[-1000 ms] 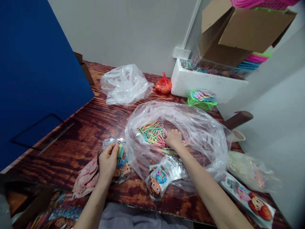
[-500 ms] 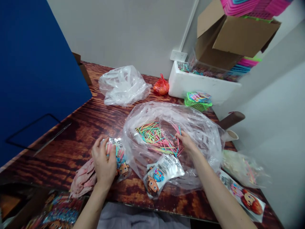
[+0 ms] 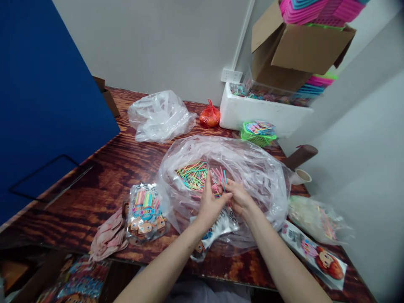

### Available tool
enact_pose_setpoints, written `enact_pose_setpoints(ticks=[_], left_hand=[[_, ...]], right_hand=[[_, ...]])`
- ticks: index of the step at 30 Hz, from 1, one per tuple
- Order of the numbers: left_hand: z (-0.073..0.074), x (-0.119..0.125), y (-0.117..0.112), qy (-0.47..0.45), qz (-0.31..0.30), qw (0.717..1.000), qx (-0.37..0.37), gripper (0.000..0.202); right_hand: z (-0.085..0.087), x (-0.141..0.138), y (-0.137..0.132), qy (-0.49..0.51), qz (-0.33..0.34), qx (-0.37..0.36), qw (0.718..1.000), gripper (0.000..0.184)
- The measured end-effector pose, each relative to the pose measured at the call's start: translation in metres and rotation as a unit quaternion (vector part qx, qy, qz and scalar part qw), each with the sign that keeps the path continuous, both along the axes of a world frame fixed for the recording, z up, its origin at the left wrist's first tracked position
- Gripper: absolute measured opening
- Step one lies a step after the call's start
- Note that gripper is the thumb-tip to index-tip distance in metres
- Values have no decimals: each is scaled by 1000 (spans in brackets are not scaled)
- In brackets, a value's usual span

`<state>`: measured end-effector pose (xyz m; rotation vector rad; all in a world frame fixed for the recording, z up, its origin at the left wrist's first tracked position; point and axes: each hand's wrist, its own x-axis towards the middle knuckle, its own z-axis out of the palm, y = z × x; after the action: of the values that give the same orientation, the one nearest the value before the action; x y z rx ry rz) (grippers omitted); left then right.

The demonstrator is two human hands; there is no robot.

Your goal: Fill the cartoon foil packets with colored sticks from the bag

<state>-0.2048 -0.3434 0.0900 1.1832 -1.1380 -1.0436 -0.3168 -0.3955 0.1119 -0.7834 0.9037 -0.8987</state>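
Note:
Both hands meet over the big clear plastic bag [image 3: 259, 176] that holds a heap of thin coloured sticks [image 3: 191, 174]. My right hand [image 3: 239, 198] is closed on a small bunch of coloured sticks [image 3: 221, 179] that stand up from its fingers. My left hand [image 3: 211, 202] touches the same bunch from the left, fingers pressed against it. Under the hands lies an empty printed packet [image 3: 217, 229] with a cartoon face. A filled packet of sticks [image 3: 144, 208] lies on the table to the left, with no hand on it.
The wooden table [image 3: 104, 168] carries a crumpled clear bag [image 3: 159, 115], a small red bag [image 3: 208, 115], a white foam box [image 3: 261, 111], a green basket [image 3: 257, 132], pink cloth [image 3: 109, 237] and more packets [image 3: 315, 256] at right. A blue panel [image 3: 41, 97] stands left.
My left hand let go of the filled packet and moved right to the bunch. My right hand lifted a small bunch of sticks out of the heap and drew it nearer.

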Motion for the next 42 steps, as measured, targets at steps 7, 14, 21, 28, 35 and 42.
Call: enact_pose_setpoints(ticks=[7,14,21,28,35,42], left_hand=[[0,6,10,-117,-120,986,10,34],[-1,5,-1,-260,-75,963,-5,31],[-17,21,-18,-217,-64,973,36,34],[-14,26,-25,-196,9,979,55,33],[13,44,-32,-242,-35,969,46,27],[10,46,-35,-205,-3,978,38,27]], right_hand=[[9,-9,-1,-99,-66,22,993,11],[0,6,-13,-174,-186,79,964,13],[-10,-6,-22,-155,-244,86,953,18],[-26,-3,-11,-86,-229,103,964,12],[-28,8,7,-12,-104,90,990,25],[-27,20,26,-5,52,50,997,38]])
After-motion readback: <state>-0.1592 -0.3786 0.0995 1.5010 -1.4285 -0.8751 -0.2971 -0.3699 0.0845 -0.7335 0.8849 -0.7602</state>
